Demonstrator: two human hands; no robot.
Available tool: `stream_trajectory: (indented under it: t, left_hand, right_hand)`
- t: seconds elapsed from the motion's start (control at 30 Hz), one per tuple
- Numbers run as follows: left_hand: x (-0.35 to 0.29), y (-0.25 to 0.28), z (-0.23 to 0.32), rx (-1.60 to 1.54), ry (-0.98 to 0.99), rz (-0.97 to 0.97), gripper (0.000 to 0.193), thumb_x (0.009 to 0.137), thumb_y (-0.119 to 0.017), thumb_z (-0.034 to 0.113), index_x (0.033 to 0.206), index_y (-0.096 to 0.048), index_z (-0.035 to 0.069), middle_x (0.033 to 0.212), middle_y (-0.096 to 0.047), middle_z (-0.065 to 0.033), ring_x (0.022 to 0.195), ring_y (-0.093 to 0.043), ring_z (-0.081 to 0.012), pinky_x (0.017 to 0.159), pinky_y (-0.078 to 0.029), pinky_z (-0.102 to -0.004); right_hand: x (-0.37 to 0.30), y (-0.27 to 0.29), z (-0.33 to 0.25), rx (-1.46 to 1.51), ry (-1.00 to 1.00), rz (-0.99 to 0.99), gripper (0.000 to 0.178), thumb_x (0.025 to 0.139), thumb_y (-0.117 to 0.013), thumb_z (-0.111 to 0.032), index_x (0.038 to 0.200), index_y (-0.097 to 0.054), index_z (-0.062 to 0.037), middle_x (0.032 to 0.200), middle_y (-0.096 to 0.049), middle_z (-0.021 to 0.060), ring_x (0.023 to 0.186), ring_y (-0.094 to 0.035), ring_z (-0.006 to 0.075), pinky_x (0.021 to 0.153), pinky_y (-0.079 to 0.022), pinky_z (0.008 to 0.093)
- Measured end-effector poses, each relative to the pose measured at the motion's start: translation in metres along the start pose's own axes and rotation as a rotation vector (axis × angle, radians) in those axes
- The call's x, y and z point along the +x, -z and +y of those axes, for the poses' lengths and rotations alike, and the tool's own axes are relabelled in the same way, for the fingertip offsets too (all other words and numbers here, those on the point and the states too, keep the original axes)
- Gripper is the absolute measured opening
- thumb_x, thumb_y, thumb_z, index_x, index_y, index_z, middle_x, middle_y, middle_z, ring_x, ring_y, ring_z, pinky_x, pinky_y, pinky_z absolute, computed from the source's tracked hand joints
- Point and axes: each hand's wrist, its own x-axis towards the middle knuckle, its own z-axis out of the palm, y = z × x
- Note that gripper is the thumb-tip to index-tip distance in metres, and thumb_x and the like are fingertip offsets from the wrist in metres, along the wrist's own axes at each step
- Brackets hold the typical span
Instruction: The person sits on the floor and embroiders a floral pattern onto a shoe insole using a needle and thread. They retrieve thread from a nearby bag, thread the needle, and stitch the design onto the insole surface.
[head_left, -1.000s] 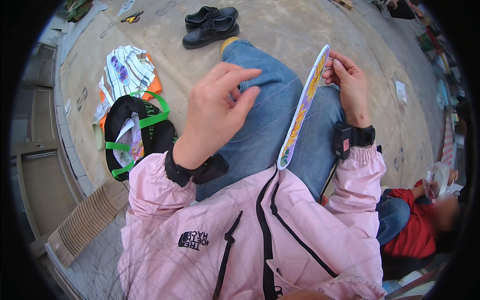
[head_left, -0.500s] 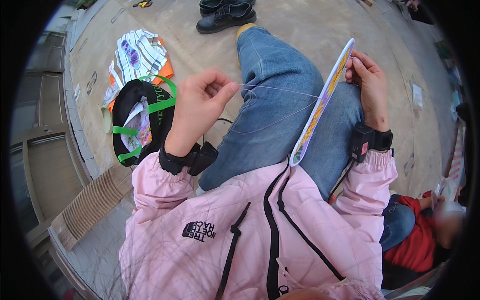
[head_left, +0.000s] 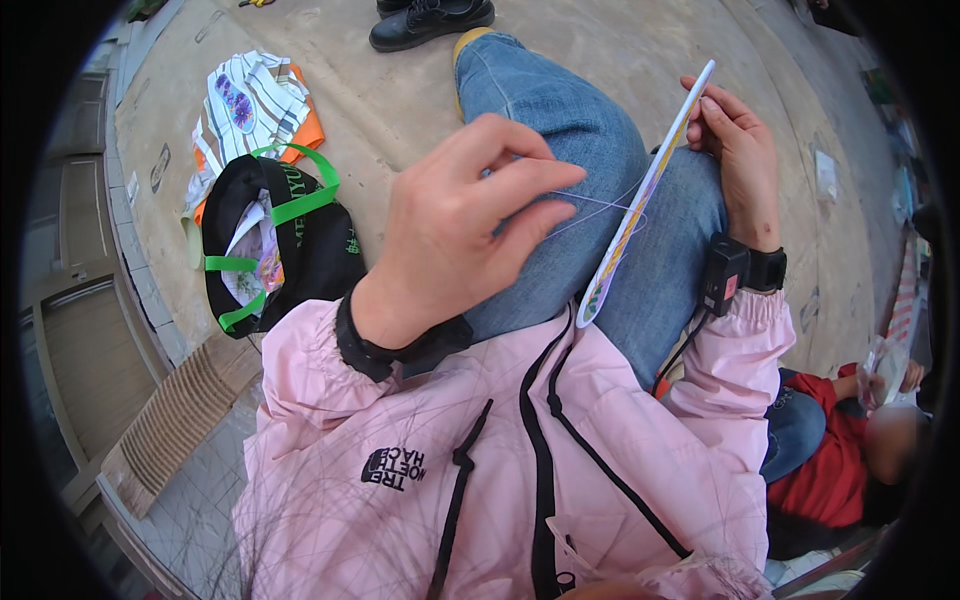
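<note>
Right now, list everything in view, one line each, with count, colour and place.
embroidered piece: 1, white-edged, purple and yellow, in the right hand
thread: strand count unclear, pale purple, between left hand and piece
bag: 1, black with green handles, left
striped cloth: 1, mostly white, beyond the bag
orange item: 1, orange, beside the cloth
shoes: 2, black, top edge, one mostly cut off
ribbed board: 1, brown, lower left
packet: 1, whitish, floor at right
co-worker: 1, red top, lower right
rim items: several, too blurred to name
jeans: 1, blue, centre
jacket: 1, pink, bottom
wrist straps: 2, black, one per wrist
left hand: 1, bare, centre
right hand: 1, bare, right of centre
</note>
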Motion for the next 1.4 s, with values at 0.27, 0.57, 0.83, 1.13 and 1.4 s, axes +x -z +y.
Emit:
stream_trajectory:
  t: [0.27, 0.57, 0.83, 1.13, 1.4]
  left_hand:
    - [0.023, -0.007, -0.024, 0.083, 0.077, 0.028, 0.009, 0.072, -0.074, 0.005, 0.076, -0.066, 0.007, 0.079, -0.058, -0.0060, 0.072, -0.061, -0.0246, 0.059, -0.048, -0.0346]
    - [-0.004, 0.016, -0.046, 0.145, 0.268, 0.014, 0.014, 0.075, -0.075, 0.002, 0.087, -0.071, 0.008, 0.086, -0.063, -0.0057, 0.065, -0.062, -0.0183, 0.054, -0.048, -0.0294]
    - [0.002, -0.006, 0.006, 0.024, -0.252, -0.208, 0.027, 0.064, -0.078, 0.004, 0.089, -0.070, 0.009, 0.089, -0.061, -0.0013, 0.070, -0.059, -0.0166, 0.053, -0.047, -0.0272]
    - [-0.002, -0.015, 0.006, -0.446, -0.004, -0.182, 0.012, 0.079, -0.070, -0.006, 0.088, -0.066, 0.000, 0.086, -0.065, -0.0081, 0.068, -0.065, -0.0149, 0.053, -0.049, -0.0242]
    - [0.024, 0.026, 0.029, -0.828, 0.137, -0.129, 0.006, 0.085, -0.072, 0.003, 0.091, -0.070, 0.002, 0.079, -0.069, -0.0061, 0.061, -0.063, -0.0133, 0.052, -0.047, -0.0245]
  right_hand:
    - [-0.002, -0.001, -0.001, 0.054, -0.008, 0.013, 0.028, 0.099, -0.053, -0.009, 0.122, -0.065, 0.0002, 0.085, -0.067, 0.0014, 0.067, -0.055, 0.0066, 0.064, -0.046, 0.0204]
    - [0.001, -0.001, 0.006, -0.015, 0.060, 0.089, 0.026, 0.099, -0.056, -0.012, 0.122, -0.068, -0.0065, 0.092, -0.063, 0.0009, 0.072, -0.053, 0.0067, 0.065, -0.047, 0.0215]
    - [-0.001, -0.002, 0.002, -0.071, 0.055, 0.108, 0.025, 0.099, -0.056, -0.012, 0.120, -0.070, -0.0076, 0.095, -0.064, 0.0036, 0.079, -0.058, 0.0103, 0.068, -0.049, 0.0216]
    - [-0.001, -0.010, -0.001, -0.007, 0.175, 0.092, 0.025, 0.099, -0.055, -0.010, 0.119, -0.067, 0.0008, 0.098, -0.068, 0.0076, 0.083, -0.063, 0.0125, 0.069, -0.051, 0.0229]
    - [-0.015, -0.019, -0.026, -0.178, 0.351, 0.303, 0.023, 0.097, -0.060, -0.009, 0.116, -0.066, 0.0024, 0.090, -0.068, 0.0066, 0.071, -0.057, 0.0074, 0.062, -0.047, 0.0207]
